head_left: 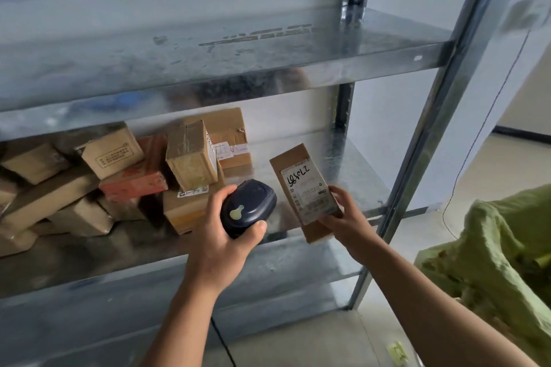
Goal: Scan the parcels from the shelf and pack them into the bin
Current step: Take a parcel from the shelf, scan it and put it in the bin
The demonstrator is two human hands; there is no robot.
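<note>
- The metal rack [441,128] fills most of the view. Its top shelf [208,48] carries only smudges and faint print.
- A green bag [501,247] bulges at the lower right, beside the rack's front post and well apart from the hands. What is inside it cannot be made out.
- A pile of parcels [119,182] crowds the left and middle of the middle shelf [343,176]. Most are brown cardboard boxes lying at odd angles, and one is orange-red. The right end of that shelf is bare metal.
- Both forearms reach up from the bottom edge towards the front of the middle shelf.
- The left hand [226,235] is wrapped round the scanner [250,208], with the thumb along its near side and the fingers curled over its far edge.
- The right hand [346,217] pinches a flat brown parcel [304,191] at its lower right edge, thumb on the front and fingers behind. The parcel is held off the shelf, tilted, just right of the scanner and not touching it.
- The scanner is dark blue and rounded, with a pale yellow button [237,213] on top.
- A white label [310,202] covers much of the parcel's front, with handwritten black characters near its upper end.
- A dark cable [223,343] runs down below the left forearm.
</note>
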